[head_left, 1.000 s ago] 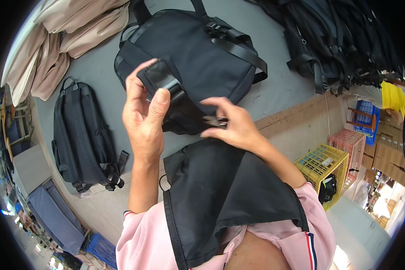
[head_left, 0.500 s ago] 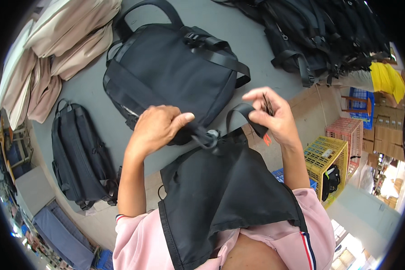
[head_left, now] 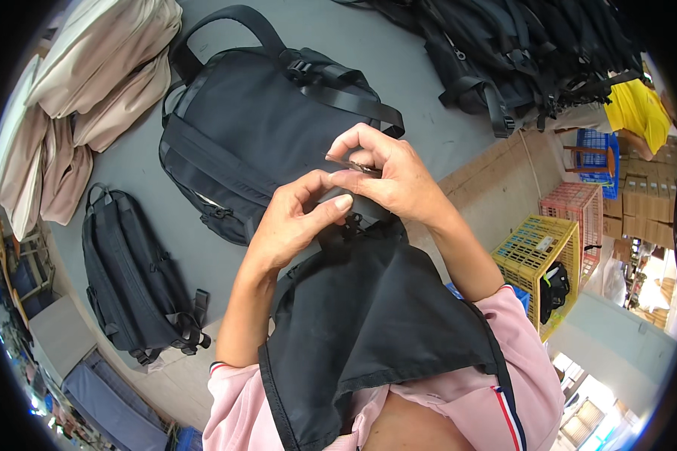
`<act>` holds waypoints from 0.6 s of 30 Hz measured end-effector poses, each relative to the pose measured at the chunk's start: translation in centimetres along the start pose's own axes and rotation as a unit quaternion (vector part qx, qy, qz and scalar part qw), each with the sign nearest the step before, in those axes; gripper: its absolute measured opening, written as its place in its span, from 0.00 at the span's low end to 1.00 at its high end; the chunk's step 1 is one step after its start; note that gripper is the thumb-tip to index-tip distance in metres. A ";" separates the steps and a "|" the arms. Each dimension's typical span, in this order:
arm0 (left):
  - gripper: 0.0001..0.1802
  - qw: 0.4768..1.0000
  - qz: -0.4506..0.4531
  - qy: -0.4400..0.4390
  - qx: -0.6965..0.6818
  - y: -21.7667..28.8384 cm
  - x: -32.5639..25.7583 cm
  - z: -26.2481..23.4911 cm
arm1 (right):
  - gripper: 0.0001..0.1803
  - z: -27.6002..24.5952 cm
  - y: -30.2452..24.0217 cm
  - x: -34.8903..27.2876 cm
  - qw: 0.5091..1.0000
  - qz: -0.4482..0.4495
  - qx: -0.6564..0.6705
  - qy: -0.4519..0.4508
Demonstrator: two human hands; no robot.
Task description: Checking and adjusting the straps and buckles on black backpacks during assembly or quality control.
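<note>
A large black backpack (head_left: pixel 241 120) lies on the grey table with its carry handle pointing away from me. Both hands have come together at its near edge. Slim dark metal thread snips (head_left: pixel 357 165) stick out from the closed fingers of my right hand (head_left: pixel 387 177). My left hand (head_left: pixel 297 218) pinches a black webbing strap (head_left: pixel 365 204) just under the right fingers. A small dark buckle (head_left: pixel 352 219) shows below the left thumb, partly covered. The strap's end is hidden between the hands.
Left on the table lies a smaller black backpack (head_left: pixel 128 263), with beige bags (head_left: pixel 101 56) piled beyond it. Black bags (head_left: pixel 496 52) heap up at the far right. Yellow (head_left: pixel 538 244) and pink crates (head_left: pixel 575 207) stand on the floor at right, near a person in yellow (head_left: pixel 639 113).
My right hand has moved left, bringing the snips and strap to my left hand. The left hand has shifted right, and its fingers have closed on the strap.
</note>
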State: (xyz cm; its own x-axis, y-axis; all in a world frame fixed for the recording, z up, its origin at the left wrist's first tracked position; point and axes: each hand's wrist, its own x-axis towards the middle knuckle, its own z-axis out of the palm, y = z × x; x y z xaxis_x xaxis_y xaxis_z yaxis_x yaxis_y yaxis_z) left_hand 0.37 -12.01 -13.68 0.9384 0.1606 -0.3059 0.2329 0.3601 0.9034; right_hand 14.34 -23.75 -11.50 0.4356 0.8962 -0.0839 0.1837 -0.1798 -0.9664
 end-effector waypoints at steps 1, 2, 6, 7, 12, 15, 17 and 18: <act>0.13 1.000 -0.001 0.000 0.000 0.0 0.0 -0.2 | 0.11 0.0 0.1 0.1 1.000 0.000 0.001 0.000; 0.11 0.997 -0.015 -0.013 -0.077 0.0 0.1 -0.3 | 0.11 -0.1 0.3 0.1 1.000 -0.011 0.001 0.003; 0.07 0.987 0.002 0.012 -0.161 -0.6 0.4 -0.2 | 0.13 0.5 0.6 0.1 0.930 -0.129 -0.269 0.216; 0.06 0.986 0.005 0.037 -0.162 -0.9 0.4 -0.1 | 0.15 0.6 0.2 -0.2 0.909 -0.140 -0.296 0.259; 0.09 0.973 0.024 0.088 -0.213 -1.4 0.3 0.2 | 0.15 0.0 -0.3 -3.4 0.899 -0.148 -0.335 0.242; 0.11 0.972 0.025 0.116 -0.202 -1.1 0.5 0.9 | 0.14 0.4 0.2 -4.1 0.923 -0.114 -0.308 0.201; 0.12 0.975 0.028 0.106 -0.193 -1.3 0.5 1.0 | 0.14 0.6 0.5 -4.0 0.922 -0.117 -0.303 0.211; 0.12 0.975 0.027 0.107 -0.192 -1.4 0.5 1.0 | 0.13 0.9 0.7 -4.0 0.921 -0.121 -0.296 0.221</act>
State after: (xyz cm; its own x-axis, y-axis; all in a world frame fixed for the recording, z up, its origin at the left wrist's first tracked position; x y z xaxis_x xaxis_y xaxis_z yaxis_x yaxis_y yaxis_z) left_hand 0.75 -13.38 -14.82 0.8626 0.3621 -0.3532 0.0324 0.6572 0.7530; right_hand 11.99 -27.11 -12.07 0.6108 0.7100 0.3505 0.7146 -0.3037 -0.6301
